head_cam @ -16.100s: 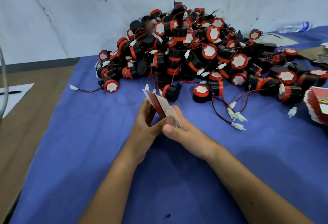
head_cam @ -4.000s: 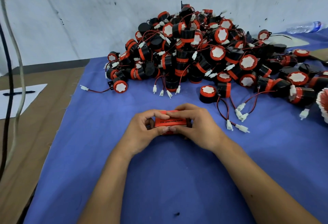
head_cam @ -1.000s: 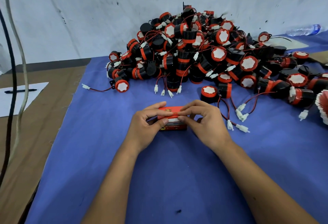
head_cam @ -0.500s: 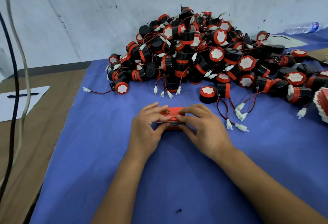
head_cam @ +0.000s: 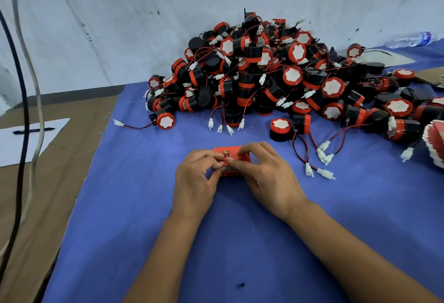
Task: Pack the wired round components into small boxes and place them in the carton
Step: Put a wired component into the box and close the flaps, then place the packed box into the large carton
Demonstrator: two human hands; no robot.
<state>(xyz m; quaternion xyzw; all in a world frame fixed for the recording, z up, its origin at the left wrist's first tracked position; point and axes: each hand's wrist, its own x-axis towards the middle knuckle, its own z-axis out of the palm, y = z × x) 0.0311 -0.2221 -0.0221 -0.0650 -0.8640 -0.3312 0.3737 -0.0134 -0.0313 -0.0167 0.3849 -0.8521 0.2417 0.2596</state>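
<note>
Two hands meet on the blue cloth (head_cam: pixel 240 242) close to me. I see the left hand (head_cam: pixel 195 180) and the right hand (head_cam: pixel 269 177) both pinching a small red box (head_cam: pixel 231 156) that sits on the cloth. Gold marks are printed on it, but I cannot read them. Behind it lies a big pile of round black and red parts (head_cam: pixel 276 79) with wires, up against the white wall (head_cam: pixel 120 14).

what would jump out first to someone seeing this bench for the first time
A big heap of black-and-red round components with tangled red wires is piled on the blue cloth against the wall. In front of it, the left hand and right hand together pinch a small red box resting on the cloth. A stack of flat red boxes shows at the right edge.
</note>
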